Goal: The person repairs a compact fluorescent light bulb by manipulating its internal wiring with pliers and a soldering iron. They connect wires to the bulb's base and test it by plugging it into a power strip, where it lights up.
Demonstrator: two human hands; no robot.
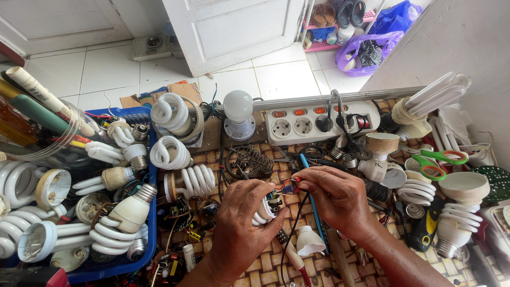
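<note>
My left hand (239,223) grips a white spiral lamp (264,211) whose housing is opened, with a small circuit board (277,197) showing at its top. My right hand (334,194) pinches a red-tipped probe (296,179) against that board. A thin black lead (291,234) hangs from the probe down to the front. A blue-handled tool (316,212) lies under my right hand. Both hands work over a woven mat (265,266).
A blue basket (143,114) at left holds several spiral lamps. A white power strip (313,122) and a round bulb (238,106) stand at the back. Green-handled scissors (438,159), lamp bases, springs and small parts crowd the right side. A white cap (308,242) lies near the front.
</note>
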